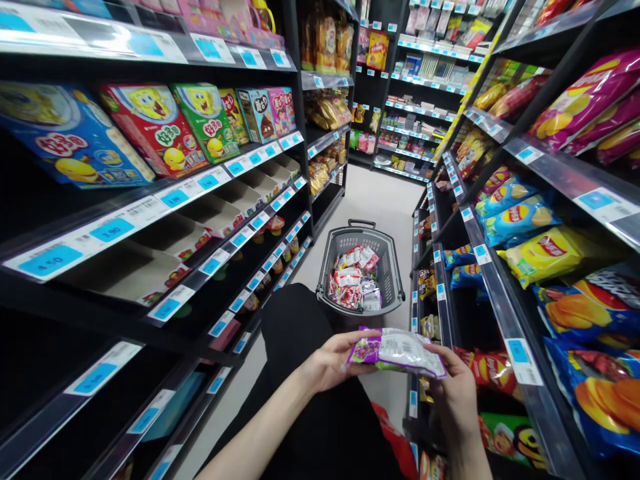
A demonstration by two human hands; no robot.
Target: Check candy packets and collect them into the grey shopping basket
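Note:
Between my two hands is a small purple and silver candy bag, held level above my dark-clothed knees. My left hand pinches its left end, thumb on top and fingers beneath. At the right end, my right hand grips the bag's edge. A printed barcode panel faces up, and what look like purple grapes show on the left part. Just beyond the bag, a grey shopping basket stands on the floor with several red, white and dark snack packets inside.
Shelves line both sides of a narrow aisle. On the left are cartoon snack boxes and open cardboard trays. Chip bags fill the right shelves. Pale floor runs to a back shelf. Something red lies beside my leg.

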